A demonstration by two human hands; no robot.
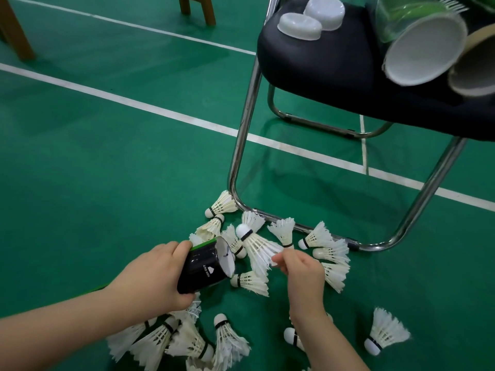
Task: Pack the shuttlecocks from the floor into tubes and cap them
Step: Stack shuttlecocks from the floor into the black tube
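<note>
My left hand (154,277) grips a black and green tube (205,267), its open mouth turned to the right, just above the floor. My right hand (300,269) pinches the feather skirt of a white shuttlecock (257,245), whose cork points up and left, close to the tube's mouth. Several more white shuttlecocks (325,250) lie scattered on the green floor around both hands, some (187,341) under my left forearm. Two white caps (300,25) sit on the black chair seat (321,62). Two other tubes (423,52) lie on the seat at the upper right.
The chair's chrome leg frame (241,145) stands on the floor just beyond the shuttlecocks, its bottom rail touching a few. White court lines (107,95) cross the green floor. Wooden furniture legs (16,30) stand at the far upper left.
</note>
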